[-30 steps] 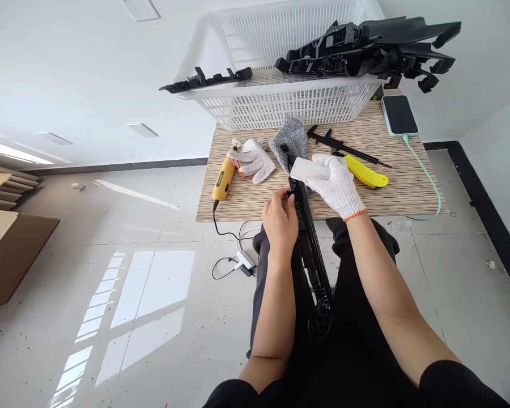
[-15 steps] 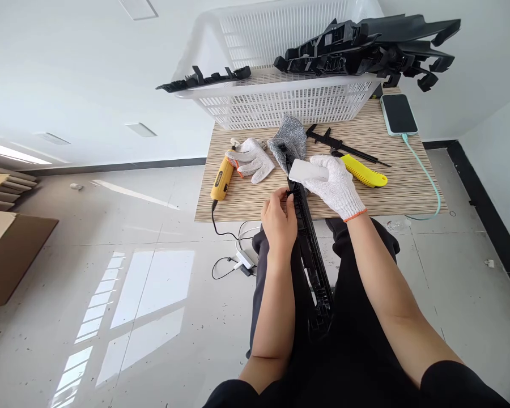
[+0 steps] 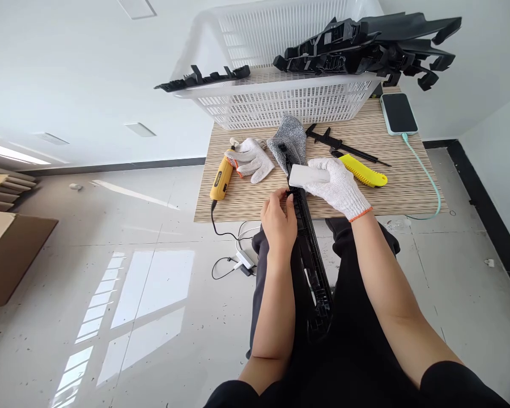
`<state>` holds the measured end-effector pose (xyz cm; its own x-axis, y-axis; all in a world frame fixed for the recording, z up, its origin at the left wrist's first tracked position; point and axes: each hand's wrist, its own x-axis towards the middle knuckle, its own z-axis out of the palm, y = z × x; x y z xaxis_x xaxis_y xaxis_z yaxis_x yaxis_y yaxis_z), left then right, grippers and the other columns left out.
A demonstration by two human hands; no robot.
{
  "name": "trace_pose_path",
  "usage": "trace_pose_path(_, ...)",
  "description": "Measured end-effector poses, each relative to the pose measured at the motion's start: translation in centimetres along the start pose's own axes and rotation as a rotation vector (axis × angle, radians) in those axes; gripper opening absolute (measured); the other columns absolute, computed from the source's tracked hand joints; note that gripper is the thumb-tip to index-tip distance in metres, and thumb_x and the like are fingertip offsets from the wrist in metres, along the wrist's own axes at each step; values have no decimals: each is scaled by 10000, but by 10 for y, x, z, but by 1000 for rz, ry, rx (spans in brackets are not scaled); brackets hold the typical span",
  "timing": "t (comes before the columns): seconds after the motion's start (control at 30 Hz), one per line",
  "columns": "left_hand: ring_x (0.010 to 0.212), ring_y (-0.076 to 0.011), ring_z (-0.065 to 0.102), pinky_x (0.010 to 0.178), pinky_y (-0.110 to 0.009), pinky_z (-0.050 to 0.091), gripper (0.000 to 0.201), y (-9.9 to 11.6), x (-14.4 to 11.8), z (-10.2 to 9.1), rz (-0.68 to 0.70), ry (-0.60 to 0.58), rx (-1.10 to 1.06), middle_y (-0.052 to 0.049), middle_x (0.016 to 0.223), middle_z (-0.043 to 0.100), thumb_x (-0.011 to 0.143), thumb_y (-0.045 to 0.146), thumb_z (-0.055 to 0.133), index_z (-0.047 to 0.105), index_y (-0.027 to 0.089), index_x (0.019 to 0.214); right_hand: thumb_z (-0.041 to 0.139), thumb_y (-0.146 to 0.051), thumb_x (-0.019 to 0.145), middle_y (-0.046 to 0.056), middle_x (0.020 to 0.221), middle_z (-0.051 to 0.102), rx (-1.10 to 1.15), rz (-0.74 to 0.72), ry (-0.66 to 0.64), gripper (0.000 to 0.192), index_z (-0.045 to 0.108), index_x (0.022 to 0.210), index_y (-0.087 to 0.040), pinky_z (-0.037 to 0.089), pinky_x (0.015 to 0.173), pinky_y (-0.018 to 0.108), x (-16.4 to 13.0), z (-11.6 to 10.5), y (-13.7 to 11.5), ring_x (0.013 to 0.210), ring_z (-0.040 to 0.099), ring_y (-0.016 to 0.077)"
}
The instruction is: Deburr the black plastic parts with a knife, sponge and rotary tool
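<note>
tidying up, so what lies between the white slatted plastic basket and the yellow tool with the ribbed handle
A long black caliper lies there on the striped tabletop, between the basket and the yellow tool; the head view shows it.

Bright, soft daylight fills the view, leaving faint shadows on the counter (image 3: 246, 208). Beyond its left edge, the glossy floor (image 3: 215, 317) throws back window-shaped glare (image 3: 153, 286). Past its near edge, the black part (image 3: 309, 243) and trousers (image 3: 353, 272) nearly merge into darkness. Focus is crisp on top; wide-angle distortion skews the cardboard box (image 3: 12, 260).
</note>
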<state>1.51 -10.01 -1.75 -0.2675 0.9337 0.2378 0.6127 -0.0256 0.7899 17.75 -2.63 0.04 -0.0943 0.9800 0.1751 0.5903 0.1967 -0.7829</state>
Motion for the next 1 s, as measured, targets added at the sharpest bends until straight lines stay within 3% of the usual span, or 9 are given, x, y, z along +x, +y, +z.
trace_pose_path(0.4,1083,-238,659,986,-414,462,206,0,1,0,0,-9,-24,-71,1129,754,1016,329,504,618,230,1157,810,-361,681,62,1232,687,14,26,-19,509,715,1164,-232,470,1107,572,-3,-13,0,1209,626,317)
trace_pose_path(0.7,1081,-244,671,994,-433,464,189,5,1,-2,-26,-14,-23,-63,1103,770,1006,317,520,636,242,1136,766,-307,684,107,1392,583,-67,-52,32,546,687,1221,-243,419,1162,555,-4,-2,-1,1295,575,328)
trace_pose_path(1.0,1101,-246,673,1012,-440,453,196,4,2,-2,-11,-30,-25,-61,1130,768,1015,313,505,633,243,1146,705,-265,723,97,1389,591,-112,-108,28,490,695,1213,-254,428,1144,555,-2,2,-6,1334,534,335)
